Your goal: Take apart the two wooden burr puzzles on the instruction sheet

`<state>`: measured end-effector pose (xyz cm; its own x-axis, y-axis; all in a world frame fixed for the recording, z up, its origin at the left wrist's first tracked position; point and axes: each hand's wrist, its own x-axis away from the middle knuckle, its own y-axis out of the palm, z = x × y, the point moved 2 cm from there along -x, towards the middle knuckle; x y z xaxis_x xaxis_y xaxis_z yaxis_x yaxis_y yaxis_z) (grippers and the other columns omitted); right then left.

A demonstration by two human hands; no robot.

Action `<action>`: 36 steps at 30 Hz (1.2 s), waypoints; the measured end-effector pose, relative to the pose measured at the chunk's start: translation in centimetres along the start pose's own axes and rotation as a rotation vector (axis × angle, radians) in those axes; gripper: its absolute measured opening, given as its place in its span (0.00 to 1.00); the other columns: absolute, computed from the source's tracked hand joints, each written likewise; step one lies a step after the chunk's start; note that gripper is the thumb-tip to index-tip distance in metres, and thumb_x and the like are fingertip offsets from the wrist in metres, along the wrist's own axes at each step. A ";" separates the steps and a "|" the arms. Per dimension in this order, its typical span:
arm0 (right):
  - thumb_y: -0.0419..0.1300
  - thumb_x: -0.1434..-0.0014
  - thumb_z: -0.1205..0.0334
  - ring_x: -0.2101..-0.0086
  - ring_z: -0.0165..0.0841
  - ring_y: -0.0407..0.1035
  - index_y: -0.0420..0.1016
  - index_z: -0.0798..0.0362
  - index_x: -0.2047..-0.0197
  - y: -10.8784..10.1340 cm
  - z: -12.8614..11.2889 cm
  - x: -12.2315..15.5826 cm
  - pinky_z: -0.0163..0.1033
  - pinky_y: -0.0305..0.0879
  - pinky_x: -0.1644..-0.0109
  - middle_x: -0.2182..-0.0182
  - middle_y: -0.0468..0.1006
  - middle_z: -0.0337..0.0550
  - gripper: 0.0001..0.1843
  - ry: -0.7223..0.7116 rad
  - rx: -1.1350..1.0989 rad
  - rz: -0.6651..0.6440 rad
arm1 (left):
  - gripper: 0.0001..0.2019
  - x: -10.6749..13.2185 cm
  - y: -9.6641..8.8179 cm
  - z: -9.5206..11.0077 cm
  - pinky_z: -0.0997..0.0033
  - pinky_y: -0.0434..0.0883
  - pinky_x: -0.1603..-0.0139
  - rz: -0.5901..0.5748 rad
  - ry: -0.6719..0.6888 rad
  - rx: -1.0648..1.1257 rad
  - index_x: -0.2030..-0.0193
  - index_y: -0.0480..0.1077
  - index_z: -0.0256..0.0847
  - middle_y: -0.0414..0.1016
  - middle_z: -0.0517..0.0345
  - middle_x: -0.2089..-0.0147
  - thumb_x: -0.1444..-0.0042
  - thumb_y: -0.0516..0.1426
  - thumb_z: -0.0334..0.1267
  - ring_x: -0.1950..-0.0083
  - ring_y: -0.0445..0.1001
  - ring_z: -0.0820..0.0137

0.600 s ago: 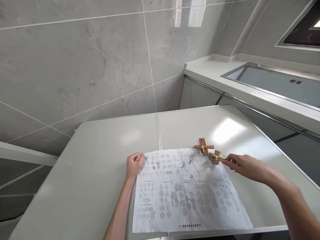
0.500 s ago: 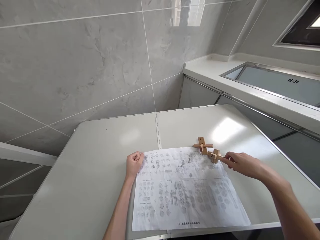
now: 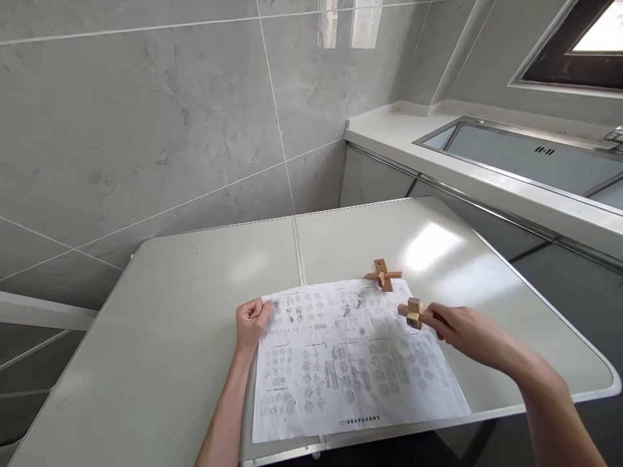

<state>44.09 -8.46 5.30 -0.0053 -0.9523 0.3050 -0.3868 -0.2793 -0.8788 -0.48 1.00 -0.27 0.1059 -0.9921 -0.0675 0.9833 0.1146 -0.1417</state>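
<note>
My right hand (image 3: 460, 324) pinches one bar of a small wooden burr puzzle (image 3: 413, 313), its crossed blocks held over the right edge of the printed paper sheet (image 3: 350, 402). A dark mark shows on the puzzle's lower block. Behind it, at the sheet's far edge, a second wooden puzzle (image 3: 383, 275) lies with a flat board marked 2 and rods crossing through it. My left hand (image 3: 252, 321) is closed in a fist at the sheet's far left corner, thumb side on the paper; nothing shows in it. Rows of small puzzle drawings cover the sheet.
A pale folding table (image 3: 185, 324) with a centre seam carries everything. Grey tiled wall (image 3: 195, 110) stands behind it. To the right runs a white counter (image 3: 384, 130) with an inset sink (image 3: 511, 149), above grey cabinets (image 3: 379, 175).
My right hand has drawn the held puzzle slightly nearer and away from the other one, so a gap now shows between them. The view has shifted a little; my left fist stays put.
</note>
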 end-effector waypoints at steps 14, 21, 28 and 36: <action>0.48 0.23 0.51 0.69 0.37 0.72 0.67 0.46 0.57 3.1 -11.2 6.3 0.39 0.60 0.66 0.66 0.78 0.40 0.13 -0.244 -0.371 0.011 | 0.36 10.0 9.1 6.2 0.60 0.71 0.48 -0.460 0.076 0.015 0.49 0.72 0.43 0.73 0.50 0.53 0.50 0.63 0.72 0.54 0.71 0.61; 0.47 0.23 0.51 0.70 0.35 0.68 0.65 0.48 0.59 5.4 -14.7 7.4 0.39 0.59 0.65 0.67 0.76 0.40 0.15 -0.274 -0.590 -0.054 | 0.42 13.2 10.5 5.5 0.53 0.74 0.43 -0.630 -0.087 0.279 0.38 0.72 0.43 0.72 0.41 0.37 0.48 0.59 0.74 0.45 0.76 0.51; 0.49 0.23 0.45 0.65 0.35 0.73 0.73 0.52 0.58 7.2 -13.9 7.3 0.40 0.68 0.56 0.67 0.77 0.41 0.22 -0.266 -1.150 -0.452 | 0.42 14.5 9.9 4.5 0.55 0.77 0.47 -0.674 -0.183 0.354 0.40 0.73 0.41 0.76 0.41 0.39 0.52 0.66 0.70 0.48 0.80 0.52; 0.63 0.32 0.45 0.67 0.35 0.73 0.74 0.51 0.54 9.6 -12.8 6.5 0.39 0.71 0.61 0.67 0.78 0.40 0.17 -0.195 -1.213 -0.435 | 0.43 15.2 9.0 4.6 0.51 0.78 0.46 -0.639 -0.234 0.248 0.40 0.74 0.44 0.78 0.41 0.43 0.58 0.69 0.69 0.45 0.80 0.46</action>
<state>28.50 -15.74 3.53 0.4237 -0.8431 0.3312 -0.9048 -0.3769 0.1981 10.67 -13.24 1.93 -0.4995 -0.8494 0.1706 0.8652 -0.4793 0.1472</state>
